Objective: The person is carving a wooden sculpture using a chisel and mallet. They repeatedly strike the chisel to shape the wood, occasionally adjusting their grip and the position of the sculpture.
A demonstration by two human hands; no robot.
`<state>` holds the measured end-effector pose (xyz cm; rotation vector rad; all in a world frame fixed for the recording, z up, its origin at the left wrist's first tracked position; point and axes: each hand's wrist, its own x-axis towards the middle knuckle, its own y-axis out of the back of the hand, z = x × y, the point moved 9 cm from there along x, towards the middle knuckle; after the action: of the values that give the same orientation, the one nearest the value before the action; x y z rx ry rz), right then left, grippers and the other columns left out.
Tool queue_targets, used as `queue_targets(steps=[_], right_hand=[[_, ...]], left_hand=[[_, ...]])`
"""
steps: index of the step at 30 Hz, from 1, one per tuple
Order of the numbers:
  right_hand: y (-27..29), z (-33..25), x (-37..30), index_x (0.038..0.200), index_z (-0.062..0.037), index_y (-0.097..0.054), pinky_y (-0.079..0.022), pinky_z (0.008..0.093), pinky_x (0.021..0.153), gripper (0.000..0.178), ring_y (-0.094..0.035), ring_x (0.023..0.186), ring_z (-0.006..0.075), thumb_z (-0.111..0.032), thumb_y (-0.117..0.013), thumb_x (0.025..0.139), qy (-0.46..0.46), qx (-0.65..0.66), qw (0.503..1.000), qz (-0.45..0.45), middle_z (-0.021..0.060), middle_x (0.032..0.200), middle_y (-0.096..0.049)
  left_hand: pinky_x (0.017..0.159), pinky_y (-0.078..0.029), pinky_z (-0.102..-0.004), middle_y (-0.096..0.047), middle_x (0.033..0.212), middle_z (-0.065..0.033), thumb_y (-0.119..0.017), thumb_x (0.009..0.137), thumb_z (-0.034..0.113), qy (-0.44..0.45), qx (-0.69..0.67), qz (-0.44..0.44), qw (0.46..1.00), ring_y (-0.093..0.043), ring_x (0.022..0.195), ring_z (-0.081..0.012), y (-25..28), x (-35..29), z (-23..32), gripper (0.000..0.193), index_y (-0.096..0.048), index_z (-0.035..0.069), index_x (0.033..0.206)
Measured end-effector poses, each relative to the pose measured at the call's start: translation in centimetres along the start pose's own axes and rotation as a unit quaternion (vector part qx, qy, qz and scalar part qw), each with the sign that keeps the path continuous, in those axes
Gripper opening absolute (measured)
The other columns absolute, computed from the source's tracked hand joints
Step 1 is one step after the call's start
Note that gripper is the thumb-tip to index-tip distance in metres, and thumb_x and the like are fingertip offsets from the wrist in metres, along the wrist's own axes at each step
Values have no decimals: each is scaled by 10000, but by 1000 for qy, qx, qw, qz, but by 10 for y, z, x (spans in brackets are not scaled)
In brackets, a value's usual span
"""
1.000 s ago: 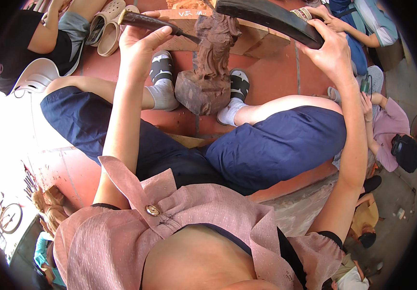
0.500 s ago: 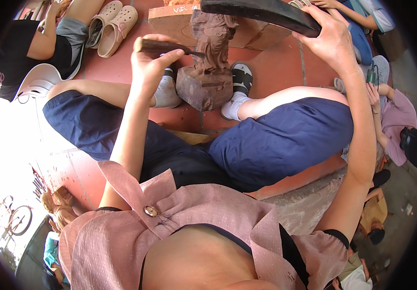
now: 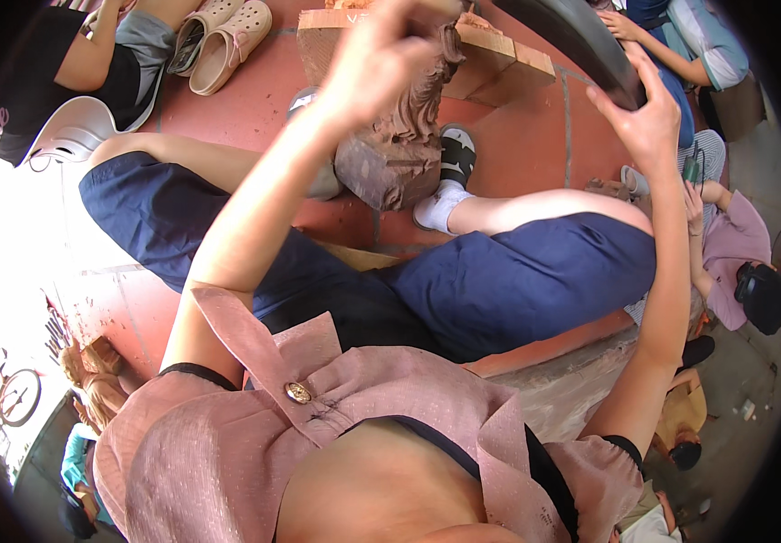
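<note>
A carved brown wooden figure on a blocky base stands on the floor between my feet, its top leaning right and partly covered by my hand. My left hand, blurred by motion, is raised in front of its upper part. Its fingers are curled around a chisel, of which only a bit of the brown handle shows; the blade is hidden. Up at the right, my right hand grips the lower end of a dark curved mallet. The mallet is apart from the figure, its far end cut off by the frame.
Behind the figure lie thick pale wood blocks on the red tiled floor. Beige clogs sit at the far left. A person in a cap is close on the left; other people sit along the right.
My left hand has moved up and right, across the figure's upper part. The figure has tilted to the right. My right hand and the mallet have shifted slightly right and down.
</note>
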<state>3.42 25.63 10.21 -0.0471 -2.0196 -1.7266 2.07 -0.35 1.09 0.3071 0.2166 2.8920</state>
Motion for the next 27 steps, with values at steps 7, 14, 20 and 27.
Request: queue_targets(steps=[7,14,20,27], right_hand=[[-3,19,-59,969,-15,-621,-495,324,748,385,-645,807,209,-147,-822,668,-111,77,989,-61,104,868,-661],[-31,17,-142,909,-38,-603,-466,240,666,296,-569,728,89,-81,-822,715,-229,211,950,0,7,812,-613],[-42,11,-150,903,-42,-588,-468,218,667,302,-566,718,78,-57,-829,721,-272,270,923,14,-8,814,-597],[-49,6,-141,963,-34,-589,-468,252,739,399,-580,803,98,-61,-827,643,-243,232,941,-32,25,874,-622]], left_hand=[[768,-443,-375,-599,843,-19,-634,685,31,-239,90,-213,943,-586,807,-252,-136,-56,12,193,-611,125,852],[740,-450,-365,-598,748,8,-620,603,12,-237,113,-177,948,-589,773,-246,-135,-40,2,226,-611,137,792],[701,-466,-369,-605,715,-5,-615,589,18,-229,126,-204,944,-608,763,-251,-133,-36,0,190,-592,133,739],[614,-476,-401,-581,662,-39,-629,583,55,-265,94,-186,941,-608,696,-279,-131,-31,0,168,-586,116,733]])
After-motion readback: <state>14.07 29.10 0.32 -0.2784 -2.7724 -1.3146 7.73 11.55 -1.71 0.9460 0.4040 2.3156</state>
